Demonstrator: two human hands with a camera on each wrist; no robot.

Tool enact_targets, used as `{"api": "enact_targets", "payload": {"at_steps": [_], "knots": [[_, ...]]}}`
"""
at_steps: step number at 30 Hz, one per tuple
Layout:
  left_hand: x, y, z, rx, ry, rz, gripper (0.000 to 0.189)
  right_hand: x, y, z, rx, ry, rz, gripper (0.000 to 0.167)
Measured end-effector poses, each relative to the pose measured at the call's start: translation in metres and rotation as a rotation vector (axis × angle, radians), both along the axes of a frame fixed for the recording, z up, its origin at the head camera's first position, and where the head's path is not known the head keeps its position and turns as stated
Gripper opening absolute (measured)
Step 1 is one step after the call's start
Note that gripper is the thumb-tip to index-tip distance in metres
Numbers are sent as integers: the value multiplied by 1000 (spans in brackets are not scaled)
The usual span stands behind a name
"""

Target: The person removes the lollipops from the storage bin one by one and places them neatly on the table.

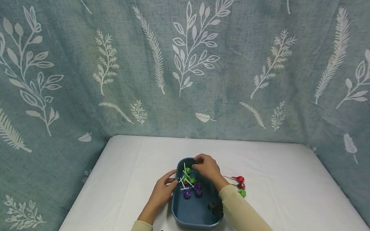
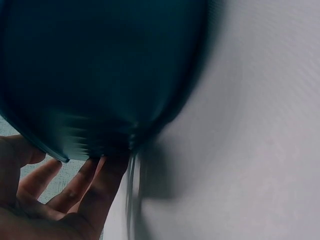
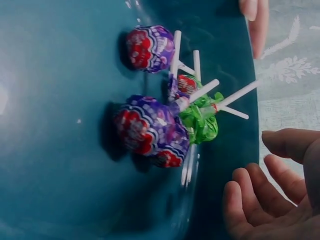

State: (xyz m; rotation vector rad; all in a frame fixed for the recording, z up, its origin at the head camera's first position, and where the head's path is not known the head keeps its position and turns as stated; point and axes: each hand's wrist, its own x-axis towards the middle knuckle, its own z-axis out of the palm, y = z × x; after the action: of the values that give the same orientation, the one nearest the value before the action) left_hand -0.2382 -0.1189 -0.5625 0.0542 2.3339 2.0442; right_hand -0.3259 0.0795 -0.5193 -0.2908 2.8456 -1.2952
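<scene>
A deep blue tray (image 1: 195, 212) with rounded corners stands on the table. Inside it lie several wrapped lollipops with white sticks, among them purple lollipops (image 3: 137, 125) and green lollipops (image 3: 200, 120). My left hand (image 1: 162, 190) grips the tray's left rim, thumb at the inside and fingers against the outer wall; the left wrist view shows the fingers (image 2: 90, 187) under the rim. My right hand (image 1: 209, 167) is at the tray's far end, over the rim. In the right wrist view its thumb and loosely bent fingers (image 3: 250, 200) are apart, and no lollipop shows between them.
Just right of the tray, partly behind the right forearm, lie red lollipops (image 1: 240, 179) and a green lollipop (image 1: 242, 193) on the white tablecloth (image 1: 297, 202). A leaf-patterned curtain (image 1: 185, 108) borders the table's back and sides. Black wrist cameras sit under both forearms.
</scene>
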Motion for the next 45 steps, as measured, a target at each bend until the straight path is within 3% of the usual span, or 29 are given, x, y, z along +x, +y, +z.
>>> {"api": "enact_targets", "payload": {"at_steps": [15, 19, 21, 23, 26, 40, 45], "knots": [[1, 0, 1, 22, -6, 6, 47, -4, -6, -25, 69, -34, 108, 31], [7, 3, 16, 23, -11, 3, 46, -3, -9, -29, 45, -38, 125, 31], [7, 2, 16, 25, -7, 2, 46, -3, -10, -29, 34, -37, 124, 31], [6, 1, 15, 24, -5, 1, 46, -4, -12, -30, 28, -39, 119, 30], [-1, -1, 1, 27, -6, 3, 47, -4, -13, -31, 23, -45, 110, 27], [-1, 1, 3, 19, -6, 18, 46, -7, -17, -36, 68, -61, 115, 27], [-1, 0, 2, 19, -14, 10, 46, -6, -14, -37, 27, -53, 137, 22]]}}
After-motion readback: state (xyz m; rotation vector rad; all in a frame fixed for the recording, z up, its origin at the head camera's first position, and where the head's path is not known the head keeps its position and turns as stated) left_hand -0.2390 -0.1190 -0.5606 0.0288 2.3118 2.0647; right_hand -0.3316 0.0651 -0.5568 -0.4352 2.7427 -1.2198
